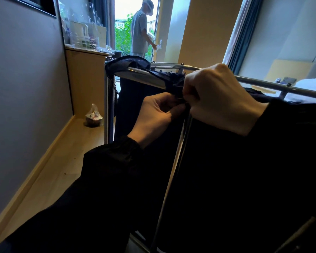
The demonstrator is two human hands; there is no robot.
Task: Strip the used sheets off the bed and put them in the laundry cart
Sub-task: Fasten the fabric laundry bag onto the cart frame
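Both hands met at the laundry cart [171, 84] rail: the left hand [153, 115] and right hand [221, 99] each held a pinching grip on the bunched dark bag fabric [175, 83]; the bed [306, 88] lay beyond.

Second person [140, 31] at bright window, plastic bag [94, 115] on wooden floor, cluttered counter [86, 52]

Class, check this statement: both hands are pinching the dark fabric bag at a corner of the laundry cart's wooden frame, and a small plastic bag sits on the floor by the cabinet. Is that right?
One detail is wrong: the laundry cart's frame is shiny metal tubing, not wood, as the head view shows. The rest holds: the left hand and right hand pinch the dark fabric bag at the corner, and the small plastic bag sits by the cabinet.
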